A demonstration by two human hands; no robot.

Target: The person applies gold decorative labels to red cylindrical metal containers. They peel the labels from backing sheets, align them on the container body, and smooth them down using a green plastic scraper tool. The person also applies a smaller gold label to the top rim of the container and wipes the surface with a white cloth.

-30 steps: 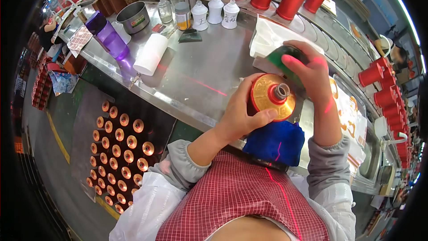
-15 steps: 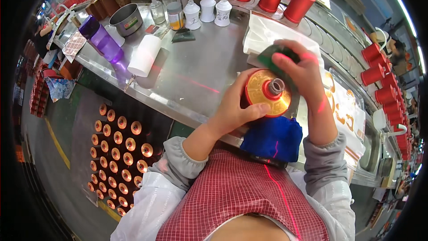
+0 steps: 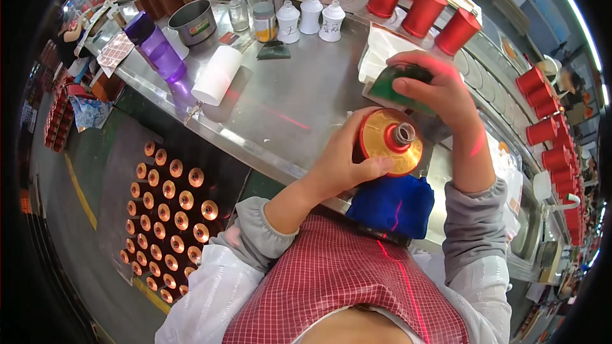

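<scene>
My left hand (image 3: 347, 159) is wrapped round a red bottle with a gold shoulder (image 3: 381, 142) and a bare glass neck. Its mouth tilts up toward me and to the right. Just beyond it, my right hand (image 3: 440, 89) grips a flat dark green scraper (image 3: 395, 84) with a pale edge, held between thumb and fingers. Scraper and bottle look slightly apart; the bottle's far side is hidden. Below the bottle, a blue cloth (image 3: 392, 207) lies at the table's near edge, by my checked apron.
On the metal table (image 3: 287, 95) are a white roll (image 3: 217, 75), a purple bottle (image 3: 155, 46), a grey pot (image 3: 192, 21), white vase-shaped bottles (image 3: 310, 14) and another dark green piece (image 3: 273, 50). Red bottles (image 3: 424, 11) line the conveyor. Gold-topped bottles (image 3: 169, 189) stand low left.
My right hand and the scraper have drawn back from the bottle's side, and more of the scraper shows. The bottle remains in my left hand. Another red bottle shows on the conveyor; the view has shifted slightly.
</scene>
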